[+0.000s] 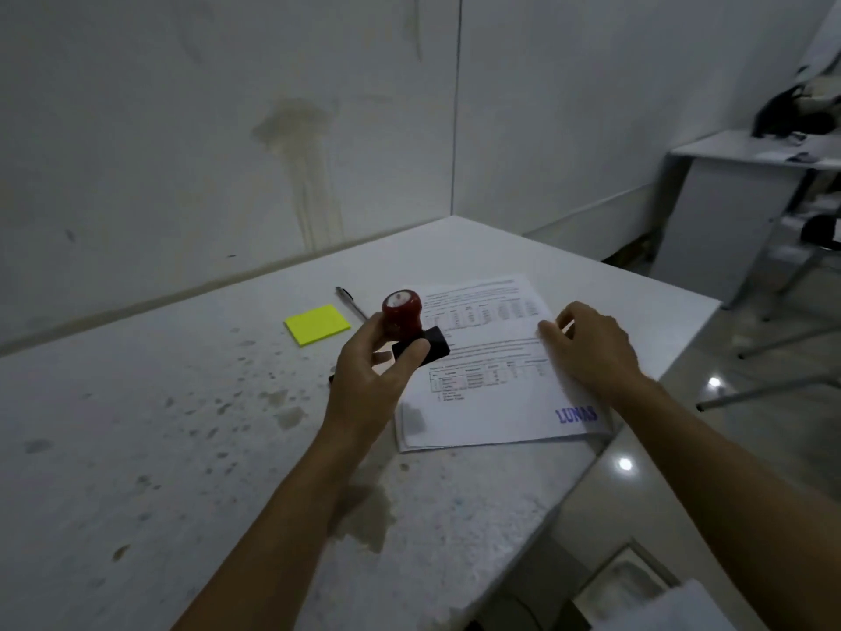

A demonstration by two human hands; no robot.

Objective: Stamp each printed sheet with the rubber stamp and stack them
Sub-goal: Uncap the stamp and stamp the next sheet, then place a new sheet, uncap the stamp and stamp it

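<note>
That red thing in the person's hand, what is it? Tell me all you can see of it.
It is a rubber stamp: a rounded, glossy red handle with a pale disc on top, fixed to a black rectangular base. The left hand grips it by handle and base, tilted, held over the left edge of the printed sheet. Its printing face is hidden. The sheet already bears a blue LUNAS mark.

Two bare forearms, left hand [371,380] and right hand [591,352] ungloved, no sleeves showing
</note>
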